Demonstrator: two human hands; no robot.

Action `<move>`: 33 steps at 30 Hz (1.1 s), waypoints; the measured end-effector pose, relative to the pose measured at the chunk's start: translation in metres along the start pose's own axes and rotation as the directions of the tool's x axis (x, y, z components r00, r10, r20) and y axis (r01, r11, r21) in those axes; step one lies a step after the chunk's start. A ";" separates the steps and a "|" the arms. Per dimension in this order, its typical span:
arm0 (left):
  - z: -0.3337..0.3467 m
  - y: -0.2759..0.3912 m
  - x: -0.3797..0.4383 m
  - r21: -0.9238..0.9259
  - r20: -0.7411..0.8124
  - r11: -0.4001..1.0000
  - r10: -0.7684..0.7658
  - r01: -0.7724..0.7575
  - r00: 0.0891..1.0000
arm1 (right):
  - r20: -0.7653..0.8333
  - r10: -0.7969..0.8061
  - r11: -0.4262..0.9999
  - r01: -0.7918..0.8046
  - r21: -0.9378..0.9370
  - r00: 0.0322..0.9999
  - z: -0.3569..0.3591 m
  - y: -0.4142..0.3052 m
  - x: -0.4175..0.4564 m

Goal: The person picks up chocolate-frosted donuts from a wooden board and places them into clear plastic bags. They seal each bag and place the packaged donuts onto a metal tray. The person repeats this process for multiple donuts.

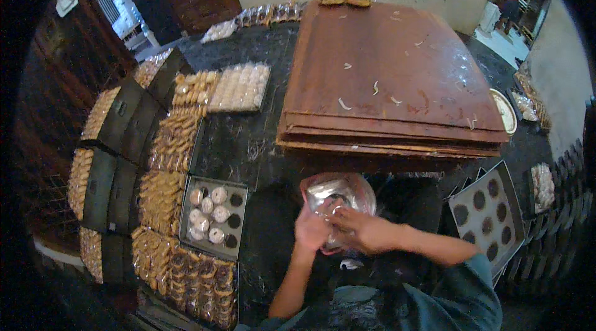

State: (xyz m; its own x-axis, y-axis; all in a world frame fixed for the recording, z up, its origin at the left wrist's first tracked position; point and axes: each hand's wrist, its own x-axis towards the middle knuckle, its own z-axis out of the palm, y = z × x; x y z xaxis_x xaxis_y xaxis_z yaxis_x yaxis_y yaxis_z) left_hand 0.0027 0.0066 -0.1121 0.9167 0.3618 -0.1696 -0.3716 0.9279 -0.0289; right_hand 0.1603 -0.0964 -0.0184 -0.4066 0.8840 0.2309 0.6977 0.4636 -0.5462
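In my lap, both hands meet at a clear plastic bag (pixel 342 191) with a pinkish-red edge. My left hand (pixel 314 228) grips the bag's left side. My right hand (pixel 363 231) lies over its front, fingers bent against the plastic; what they pinch is blurred and partly hidden. To the left is a metal tray (pixel 240 219) holding several round, pale, powdered baked goods (pixel 219 196), with dark round marks along its right side. On the right, a tilted metal tray (pixel 470 217) shows dark round marks and no goods on it.
A stack of reddish-brown boards (pixel 372 75) stands ahead, bearing small pale scraps. Trays of packed pastries (pixel 163 200) line the left, and a pack of pale round pastries (pixel 240 86) lies behind them. A white round lid or dish (pixel 504 112) sits right. Another person (pixel 508 0) stands far back right.
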 end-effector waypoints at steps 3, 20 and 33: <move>0.078 0.002 -0.006 0.119 0.302 0.993 -0.033 -0.003 0.953 | 0.296 -0.069 0.975 0.127 -0.181 0.953 -0.047 -0.047 -0.027; 0.127 -0.048 -0.036 0.476 0.532 0.562 0.429 -0.677 0.730 | -0.113 0.197 0.944 -0.158 0.290 0.974 -0.053 -0.084 0.030; 0.020 0.134 0.027 0.204 0.165 0.595 0.762 -0.778 0.626 | -0.646 0.444 0.819 -0.574 0.013 0.620 -0.374 0.326 0.158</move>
State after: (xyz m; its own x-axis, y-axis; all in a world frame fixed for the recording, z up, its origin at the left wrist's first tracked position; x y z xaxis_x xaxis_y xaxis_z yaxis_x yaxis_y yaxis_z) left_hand -0.0190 0.1424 -0.1010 0.3149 0.9485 0.0340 -0.9039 0.2888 0.3156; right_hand 0.5436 0.2173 0.1412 0.4390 0.7939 0.4208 0.7972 -0.1282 -0.5899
